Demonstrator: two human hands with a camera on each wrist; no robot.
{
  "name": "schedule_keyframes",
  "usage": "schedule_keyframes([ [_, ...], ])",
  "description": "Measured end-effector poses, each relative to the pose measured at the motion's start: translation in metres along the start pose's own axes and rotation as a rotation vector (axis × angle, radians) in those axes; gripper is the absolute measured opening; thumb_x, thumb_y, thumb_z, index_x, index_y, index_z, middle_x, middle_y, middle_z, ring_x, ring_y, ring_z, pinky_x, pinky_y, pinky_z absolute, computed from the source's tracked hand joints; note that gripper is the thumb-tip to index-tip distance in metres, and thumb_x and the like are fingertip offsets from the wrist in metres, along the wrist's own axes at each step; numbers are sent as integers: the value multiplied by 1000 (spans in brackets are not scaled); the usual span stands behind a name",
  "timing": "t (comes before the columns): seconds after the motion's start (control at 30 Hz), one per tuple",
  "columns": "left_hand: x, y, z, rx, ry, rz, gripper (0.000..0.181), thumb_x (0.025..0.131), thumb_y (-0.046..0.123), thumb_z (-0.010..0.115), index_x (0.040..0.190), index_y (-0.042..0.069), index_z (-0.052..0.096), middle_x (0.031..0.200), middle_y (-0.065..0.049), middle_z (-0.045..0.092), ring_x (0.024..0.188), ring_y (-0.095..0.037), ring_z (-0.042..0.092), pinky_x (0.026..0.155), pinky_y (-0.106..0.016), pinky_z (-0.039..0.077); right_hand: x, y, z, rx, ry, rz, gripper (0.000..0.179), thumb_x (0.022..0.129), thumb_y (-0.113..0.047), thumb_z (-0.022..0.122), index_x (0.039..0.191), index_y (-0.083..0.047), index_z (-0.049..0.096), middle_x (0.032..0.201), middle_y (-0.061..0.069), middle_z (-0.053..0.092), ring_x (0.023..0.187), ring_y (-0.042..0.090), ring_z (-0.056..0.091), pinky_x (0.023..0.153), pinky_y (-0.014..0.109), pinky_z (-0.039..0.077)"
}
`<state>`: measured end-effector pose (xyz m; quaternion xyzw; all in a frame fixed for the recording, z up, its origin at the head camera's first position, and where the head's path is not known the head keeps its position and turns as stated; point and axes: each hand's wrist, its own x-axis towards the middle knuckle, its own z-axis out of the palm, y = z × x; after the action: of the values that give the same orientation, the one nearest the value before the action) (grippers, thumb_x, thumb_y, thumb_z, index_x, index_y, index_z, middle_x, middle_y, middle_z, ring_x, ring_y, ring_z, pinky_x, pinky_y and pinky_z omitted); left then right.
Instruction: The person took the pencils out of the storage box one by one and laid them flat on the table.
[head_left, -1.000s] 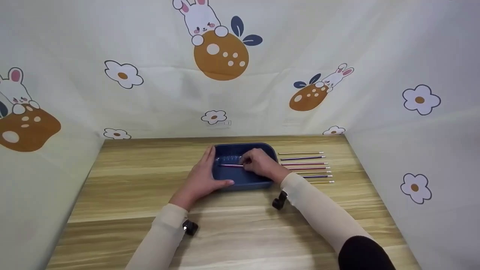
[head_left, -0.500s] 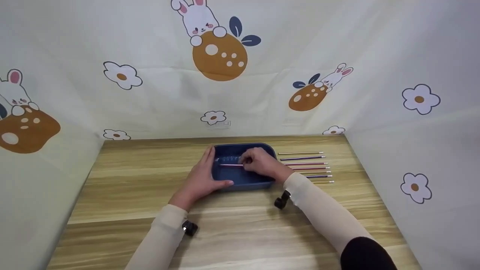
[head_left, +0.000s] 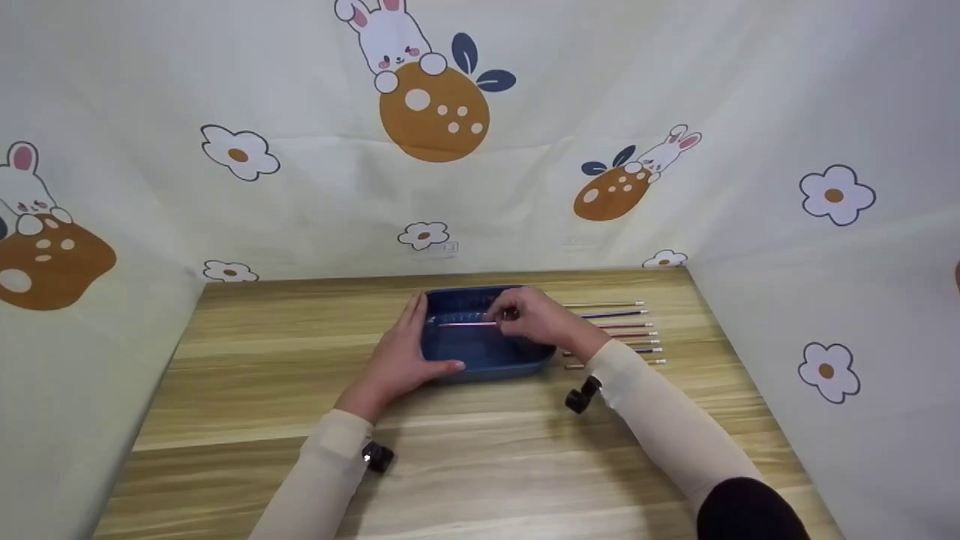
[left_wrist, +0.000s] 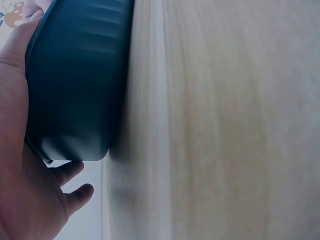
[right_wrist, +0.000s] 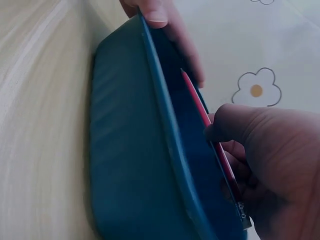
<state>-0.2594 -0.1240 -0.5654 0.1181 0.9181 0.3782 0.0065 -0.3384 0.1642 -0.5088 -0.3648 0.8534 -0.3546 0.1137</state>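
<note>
My right hand (head_left: 546, 319) pinches a red pencil (right_wrist: 198, 101) between thumb and fingers, over the inside of a dark blue plastic bin (head_left: 495, 370). In the right wrist view the pencil's sharpened tip points toward the bin's far end, and its eraser end lies under my palm. My left hand (head_left: 401, 356) holds the bin's left end, the thumb along the near rim and the fingers round the far corner. From the left wrist, the bin's ribbed outer wall (left_wrist: 80, 95) shows beside that hand.
Several pencils (head_left: 634, 313) lie in a row right of the bin, erasers to the right; my right forearm (head_left: 660, 405) covers part of them. The wooden table (head_left: 262, 360) is walled by printed cloth (head_left: 315, 202) at the back and sides.
My right hand has shifted a little to the right, carrying the red pencil with it. My left hand keeps its place on the bin. The head view has turned very slightly.
</note>
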Motion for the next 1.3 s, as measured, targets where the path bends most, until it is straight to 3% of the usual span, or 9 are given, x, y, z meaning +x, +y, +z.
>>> schedule_keyframes([
  [0.6, 2, 1, 1, 0, -16, -26, 145, 77, 65, 96, 179, 13, 8, 186, -12, 7, 164, -46, 26, 131, -62, 29, -43, 7, -30, 7, 18, 3, 27, 94, 8, 72, 115, -3, 85, 106, 11, 76, 94, 20, 66, 80, 32, 58],
  [0.8, 1, 2, 0, 22, -24, -24, 146, 77, 72, 92, 179, 13, 6, 186, -12, 6, 164, -46, 25, 130, -65, 27, -59, 9, -42, 21, 45, 7, 26, 94, 5, 73, 110, -11, 86, 103, 2, 77, 85, 18, 61, 72, 30, 52],
  [1.3, 0, 3, -1, 23, -26, -17, 146, 78, 69, 93, 179, 12, 5, 186, -12, 4, 164, -49, 25, 129, -68, 26, -106, 26, -66, 92, 60, 44, 24, 96, 6, 78, 111, -10, 86, 104, 8, 78, 87, 19, 61, 74, 27, 50],
])
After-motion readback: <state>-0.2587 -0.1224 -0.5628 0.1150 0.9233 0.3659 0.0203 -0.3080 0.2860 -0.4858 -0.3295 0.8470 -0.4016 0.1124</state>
